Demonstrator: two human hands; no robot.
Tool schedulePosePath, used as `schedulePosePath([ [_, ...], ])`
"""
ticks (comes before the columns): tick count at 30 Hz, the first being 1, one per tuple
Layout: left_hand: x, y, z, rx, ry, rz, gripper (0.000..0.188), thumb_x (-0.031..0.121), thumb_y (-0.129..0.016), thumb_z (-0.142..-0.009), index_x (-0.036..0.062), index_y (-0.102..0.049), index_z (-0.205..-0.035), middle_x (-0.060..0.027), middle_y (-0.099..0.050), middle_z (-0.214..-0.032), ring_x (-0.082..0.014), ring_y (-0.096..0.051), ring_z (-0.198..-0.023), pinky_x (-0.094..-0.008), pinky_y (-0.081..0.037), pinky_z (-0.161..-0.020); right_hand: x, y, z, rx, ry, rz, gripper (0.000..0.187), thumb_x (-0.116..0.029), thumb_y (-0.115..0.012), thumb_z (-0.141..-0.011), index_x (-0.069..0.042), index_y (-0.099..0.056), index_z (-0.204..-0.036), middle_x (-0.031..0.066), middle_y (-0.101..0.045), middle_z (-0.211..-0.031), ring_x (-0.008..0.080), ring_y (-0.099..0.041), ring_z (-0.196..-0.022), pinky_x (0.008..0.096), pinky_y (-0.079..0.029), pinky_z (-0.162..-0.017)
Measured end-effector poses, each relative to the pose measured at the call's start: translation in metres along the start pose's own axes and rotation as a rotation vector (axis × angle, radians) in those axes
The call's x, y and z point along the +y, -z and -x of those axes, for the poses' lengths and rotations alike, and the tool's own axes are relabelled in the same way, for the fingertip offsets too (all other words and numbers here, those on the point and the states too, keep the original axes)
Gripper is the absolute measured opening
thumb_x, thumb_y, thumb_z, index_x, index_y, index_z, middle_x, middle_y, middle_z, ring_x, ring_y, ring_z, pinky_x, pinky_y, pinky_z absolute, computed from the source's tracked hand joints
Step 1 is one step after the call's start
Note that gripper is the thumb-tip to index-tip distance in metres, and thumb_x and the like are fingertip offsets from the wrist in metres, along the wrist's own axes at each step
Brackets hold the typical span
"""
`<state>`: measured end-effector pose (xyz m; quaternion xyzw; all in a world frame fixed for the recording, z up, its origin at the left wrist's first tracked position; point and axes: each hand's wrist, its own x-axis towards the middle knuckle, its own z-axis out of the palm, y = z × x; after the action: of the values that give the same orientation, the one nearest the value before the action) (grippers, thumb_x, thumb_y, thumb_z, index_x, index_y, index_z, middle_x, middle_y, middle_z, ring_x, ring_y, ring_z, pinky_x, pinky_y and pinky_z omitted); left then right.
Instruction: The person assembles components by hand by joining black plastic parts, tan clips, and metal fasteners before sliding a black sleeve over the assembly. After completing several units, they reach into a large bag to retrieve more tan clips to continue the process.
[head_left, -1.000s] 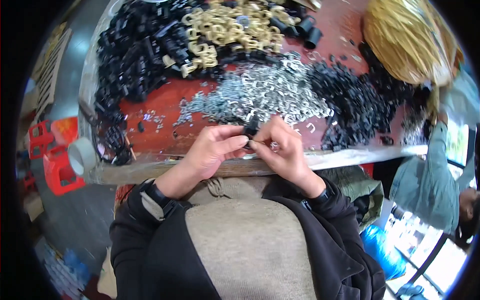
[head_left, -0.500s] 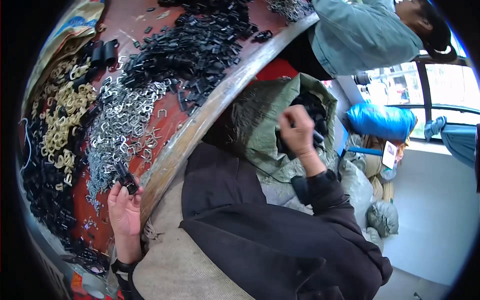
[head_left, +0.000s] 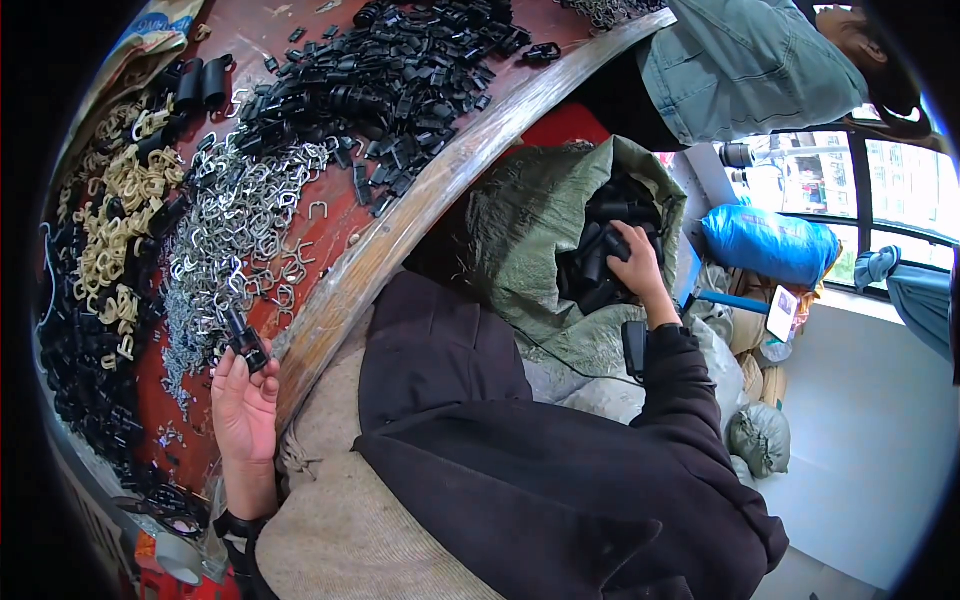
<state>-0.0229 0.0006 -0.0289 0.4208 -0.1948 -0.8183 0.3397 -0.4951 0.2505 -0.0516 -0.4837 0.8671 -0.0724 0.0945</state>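
Note:
In my left hand (head_left: pixel 245 415), a small black plastic fitting (head_left: pixel 246 345) is pinched between thumb and fingers over the table's near edge. A heap of silver U-shaped metal clips (head_left: pixel 240 235) lies just beyond it. My right hand (head_left: pixel 640 268) reaches into the mouth of a green woven sack (head_left: pixel 535 235). Its thumb and fingers are closed around a black cylindrical part (head_left: pixel 594 262), among several similar ones in the sack. Part of that grip is hidden by the hand itself.
A large pile of black plastic pieces (head_left: pixel 390 75) covers the far table. Beige rings (head_left: pixel 125 215) lie at the left. The wooden table edge (head_left: pixel 400 225) runs beside my lap. A co-worker's sleeve (head_left: pixel 750 75) is at the far right, near a blue bag (head_left: pixel 770 245).
My right hand has moved down onto the black cylinders in the sack from above its mouth. The left hand keeps the black fitting in nearly the same place.

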Motion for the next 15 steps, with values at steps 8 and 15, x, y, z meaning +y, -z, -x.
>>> schedulePosePath([
  [8,0.003,-0.006,-0.001,-0.006,0.024,-0.006,0.028,0.011,-0.053,-0.081,0.0039,-0.046,-0.108,-0.014,-0.056,-0.098,-0.0177,-0.058,-0.075,-0.0229,-0.048,-0.061,-0.015,0.003,0.01,0.235,-0.279,-1.385,0.051,-0.008,-0.055,-0.064,-0.006,-0.042,-0.114,0.0071,-0.047,-0.105,0.0159,-0.048,-0.079,0.0262,-0.041,-0.066],
  [15,0.002,-0.007,-0.001,-0.028,0.023,0.018,0.027,0.011,-0.054,-0.081,0.0044,-0.047,-0.106,-0.0131,-0.057,-0.096,-0.0174,-0.058,-0.075,-0.0226,-0.048,-0.061,-0.025,0.009,0.011,0.101,-0.225,-1.888,0.046,-0.017,-0.052,-0.068,-0.004,-0.043,-0.111,0.0088,-0.047,-0.104,0.0155,-0.047,-0.074,0.0252,-0.04,-0.059],
])
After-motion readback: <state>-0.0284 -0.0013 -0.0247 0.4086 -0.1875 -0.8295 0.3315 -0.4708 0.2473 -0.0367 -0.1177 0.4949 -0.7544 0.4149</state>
